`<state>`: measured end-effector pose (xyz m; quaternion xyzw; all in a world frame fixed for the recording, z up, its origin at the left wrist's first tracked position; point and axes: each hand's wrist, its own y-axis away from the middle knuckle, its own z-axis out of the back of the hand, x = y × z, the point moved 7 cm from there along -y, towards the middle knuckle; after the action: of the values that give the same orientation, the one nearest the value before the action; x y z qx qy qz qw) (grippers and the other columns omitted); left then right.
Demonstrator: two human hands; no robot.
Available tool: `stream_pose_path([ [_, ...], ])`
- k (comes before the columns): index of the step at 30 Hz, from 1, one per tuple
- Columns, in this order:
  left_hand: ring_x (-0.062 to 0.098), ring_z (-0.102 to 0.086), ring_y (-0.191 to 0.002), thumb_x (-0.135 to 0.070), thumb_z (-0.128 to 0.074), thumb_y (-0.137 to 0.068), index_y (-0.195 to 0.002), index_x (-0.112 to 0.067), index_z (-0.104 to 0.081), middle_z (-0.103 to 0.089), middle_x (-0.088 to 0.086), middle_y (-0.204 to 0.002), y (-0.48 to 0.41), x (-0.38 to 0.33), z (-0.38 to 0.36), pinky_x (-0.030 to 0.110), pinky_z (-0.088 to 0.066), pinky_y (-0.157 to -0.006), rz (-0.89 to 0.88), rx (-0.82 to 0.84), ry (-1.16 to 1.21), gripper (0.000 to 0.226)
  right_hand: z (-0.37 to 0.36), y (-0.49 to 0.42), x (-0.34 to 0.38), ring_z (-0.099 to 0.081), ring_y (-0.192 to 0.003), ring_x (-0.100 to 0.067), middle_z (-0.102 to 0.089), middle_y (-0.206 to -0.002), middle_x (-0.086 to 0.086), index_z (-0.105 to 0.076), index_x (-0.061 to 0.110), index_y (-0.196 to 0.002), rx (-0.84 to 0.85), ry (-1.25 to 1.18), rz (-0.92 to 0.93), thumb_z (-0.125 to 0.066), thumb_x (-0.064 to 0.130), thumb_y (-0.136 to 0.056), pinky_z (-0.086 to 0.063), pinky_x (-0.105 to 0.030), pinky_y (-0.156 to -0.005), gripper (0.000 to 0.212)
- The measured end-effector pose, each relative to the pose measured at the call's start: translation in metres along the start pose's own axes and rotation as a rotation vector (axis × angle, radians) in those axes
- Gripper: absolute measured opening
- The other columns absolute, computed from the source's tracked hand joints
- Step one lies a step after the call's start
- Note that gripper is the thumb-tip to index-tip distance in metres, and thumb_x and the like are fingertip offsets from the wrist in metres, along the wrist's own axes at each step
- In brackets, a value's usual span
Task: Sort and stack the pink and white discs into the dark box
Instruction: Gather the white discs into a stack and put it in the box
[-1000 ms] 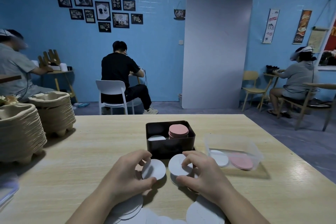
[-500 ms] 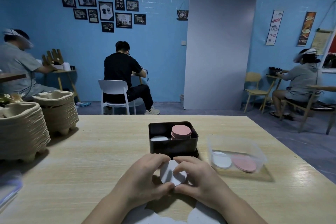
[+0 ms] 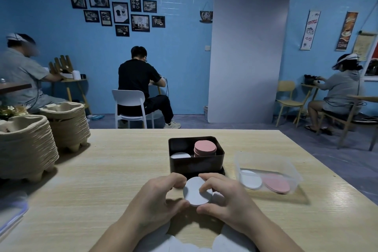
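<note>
While pinching the white discs (image 3: 195, 192) from both sides, evens them into one pile just short of the dark box (image 3: 194, 166). Grips the pile's left edge with the left hand (image 3: 157, 196), fingers curled over the top and thumb underneath. Grips the right edge with the right hand (image 3: 227, 200) in the same way.

Looks like the gathering step for white: squaring the pile before loading it. Calls next for a short carry forward, past the fingertips, over the box's near wall. Calls then for a drop onto the low white stack (image 3: 180, 155) ahead of the left hand, not the taller pink stack (image 3: 205, 146) ahead of the right. Needs a level hold so as not to fan the pile out, and enough lift to clear that wall.

Leaves more to sort, by the look of it: a white disc (image 3: 251, 179) and pink discs (image 3: 276, 185) in the clear container (image 3: 263, 156) beyond and outside the right hand. Leaves also loose white discs (image 3: 184, 243) beneath the wrists.

Cannot count the pinched pile: shows only its top face, plus a second pale edge peeking out toward the right palm. Cannot tell whether the pile rests on the table (image 3: 102, 170) or hangs above it. Cannot make out any divider inside the box. Hides most of the white stack behind the near wall. Cuts off the loose discs at the bottom edge and under both forearms. Blurs the pink discs through the container's cloudy side.
</note>
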<state>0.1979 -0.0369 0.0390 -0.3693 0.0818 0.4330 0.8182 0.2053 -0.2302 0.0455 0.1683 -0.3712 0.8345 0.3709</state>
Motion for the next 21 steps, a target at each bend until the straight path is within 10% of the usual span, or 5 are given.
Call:
stream_pose_path([
  [21,0.003,-0.063,-0.099,-0.033,-0.077,-0.086,-0.094,-0.033,-0.062,-0.064,-0.022,-0.108,-0.003,-0.019,0.007,0.030,-0.053,-0.081,-0.152,0.004,-0.064,0.017,0.000,-0.005,0.007,-0.047,-0.132,0.005,-0.062,-0.128,0.012,-0.065,0.029,-0.092,0.049,-0.009,0.027,-0.084,0.045,-0.077,-0.051,-0.015,-0.086,0.029],
])
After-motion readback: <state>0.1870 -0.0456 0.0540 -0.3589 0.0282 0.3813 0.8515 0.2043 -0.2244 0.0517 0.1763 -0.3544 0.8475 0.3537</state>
